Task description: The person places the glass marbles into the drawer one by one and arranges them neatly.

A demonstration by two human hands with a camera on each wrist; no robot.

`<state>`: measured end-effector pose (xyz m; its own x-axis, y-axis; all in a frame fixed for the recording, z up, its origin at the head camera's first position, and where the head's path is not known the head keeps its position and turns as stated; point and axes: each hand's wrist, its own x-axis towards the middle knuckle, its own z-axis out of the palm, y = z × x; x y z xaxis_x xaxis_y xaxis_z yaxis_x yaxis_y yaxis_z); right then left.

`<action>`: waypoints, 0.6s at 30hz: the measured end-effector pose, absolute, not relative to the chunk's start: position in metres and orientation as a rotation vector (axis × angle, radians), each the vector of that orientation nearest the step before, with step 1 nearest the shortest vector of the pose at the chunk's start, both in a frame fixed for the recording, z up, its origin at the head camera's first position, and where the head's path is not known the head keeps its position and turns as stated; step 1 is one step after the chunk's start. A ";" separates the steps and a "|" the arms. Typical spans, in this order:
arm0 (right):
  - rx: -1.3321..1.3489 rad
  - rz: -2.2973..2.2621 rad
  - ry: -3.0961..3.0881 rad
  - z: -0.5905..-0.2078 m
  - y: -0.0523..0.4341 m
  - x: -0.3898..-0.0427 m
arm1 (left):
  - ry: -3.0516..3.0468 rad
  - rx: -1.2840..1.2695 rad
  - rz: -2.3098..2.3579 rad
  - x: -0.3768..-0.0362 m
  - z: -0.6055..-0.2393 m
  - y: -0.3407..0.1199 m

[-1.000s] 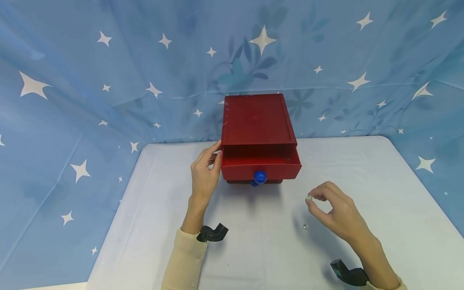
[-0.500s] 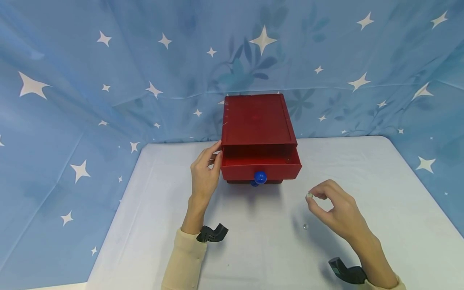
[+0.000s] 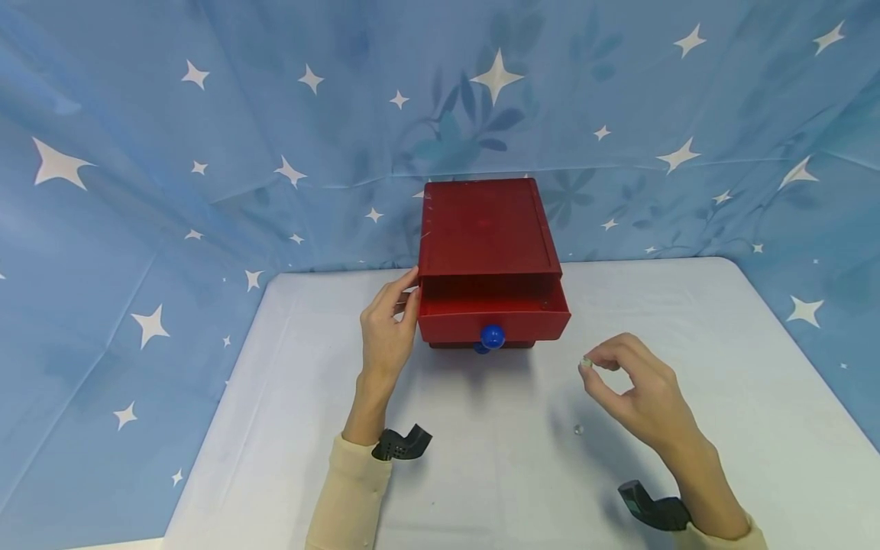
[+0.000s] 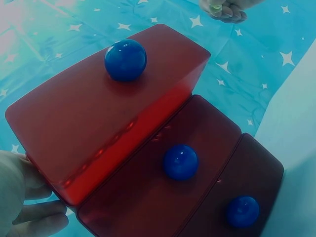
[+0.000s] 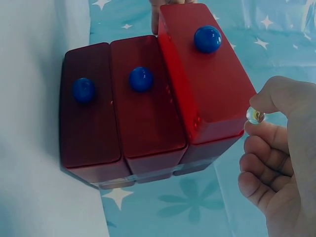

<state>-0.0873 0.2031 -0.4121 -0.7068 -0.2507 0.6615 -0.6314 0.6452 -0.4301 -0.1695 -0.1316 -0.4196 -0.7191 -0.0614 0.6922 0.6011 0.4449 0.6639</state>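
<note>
A red drawer cabinet [image 3: 486, 229] with three drawers and blue round knobs stands at the back of the table. Its top drawer [image 3: 495, 327] is pulled out, and a small marble [image 3: 545, 304] lies inside at the right. My left hand [image 3: 386, 328] touches the cabinet's left side with its fingertips. To the right of the drawer and in front of it, my right hand [image 3: 642, 389] pinches a clear glass marble [image 5: 256, 115] with a yellowish swirl between thumb and forefinger. Another clear marble [image 3: 578, 429] lies on the table below that hand.
A white cloth [image 3: 289, 428] covers the table. Behind it hangs a blue curtain with stars [image 3: 309, 153]. The lower drawers, the middle one [image 4: 158, 173] and the bottom one [image 4: 242, 177], are pushed in.
My right hand has moved slightly forward, away from me, with the marble still pinched. The left hand and the cabinet stay where they were.
</note>
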 end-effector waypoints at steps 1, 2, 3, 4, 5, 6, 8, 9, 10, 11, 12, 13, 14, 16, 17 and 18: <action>0.686 0.896 -2.301 -0.412 0.203 -0.087 | -2.044 -0.450 -1.300 -0.170 -0.420 -0.132; 0.689 0.903 -2.292 -0.411 0.202 -0.088 | -2.046 -0.450 -1.300 -0.169 -0.420 -0.132; 0.694 0.909 -2.283 -0.411 0.202 -0.089 | -2.046 -0.451 -1.301 -0.169 -0.420 -0.132; 0.702 0.914 -2.265 -0.410 0.201 -0.089 | -2.045 -0.451 -1.302 -0.169 -0.420 -0.132; 0.711 0.921 -2.246 -0.410 0.201 -0.090 | -2.046 -0.450 -1.302 -0.169 -0.420 -0.132; 0.716 0.929 -2.231 -0.410 0.200 -0.091 | -2.047 -0.450 -1.302 -0.169 -0.420 -0.132; 0.723 0.941 -2.208 -0.409 0.199 -0.092 | -2.047 -0.450 -1.302 -0.168 -0.420 -0.132; 0.723 0.942 -2.200 -0.409 0.198 -0.093 | -2.046 -0.450 -1.303 -0.168 -0.419 -0.132; 0.725 0.946 -2.190 -0.408 0.198 -0.093 | -2.048 -0.449 -1.304 -0.168 -0.419 -0.132; 0.726 0.949 -2.181 -0.408 0.197 -0.094 | -2.048 -0.450 -1.304 -0.168 -0.419 -0.132; 0.724 0.946 -2.177 -0.407 0.196 -0.094 | -2.047 -0.451 -1.306 -0.168 -0.419 -0.132; 0.724 0.946 -2.169 -0.406 0.196 -0.095 | -2.046 -0.452 -1.307 -0.168 -0.419 -0.132; 0.723 0.943 -2.166 -0.405 0.195 -0.095 | -2.046 -0.452 -1.307 -0.168 -0.419 -0.132; 0.726 0.948 -2.152 -0.404 0.194 -0.097 | -2.047 -0.452 -1.305 -0.168 -0.418 -0.132; 0.726 0.946 -2.150 -0.403 0.193 -0.097 | -2.046 -0.452 -1.303 -0.168 -0.418 -0.132; 0.730 0.946 -2.142 -0.402 0.192 -0.097 | -2.045 -0.453 -1.302 -0.169 -0.418 -0.131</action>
<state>-0.0974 0.1921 -0.4023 -0.6153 -0.2156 0.7582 -0.7057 0.5793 -0.4079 -0.1686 -0.1314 -0.4183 -0.7202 -0.0588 0.6912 0.6014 0.4436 0.6644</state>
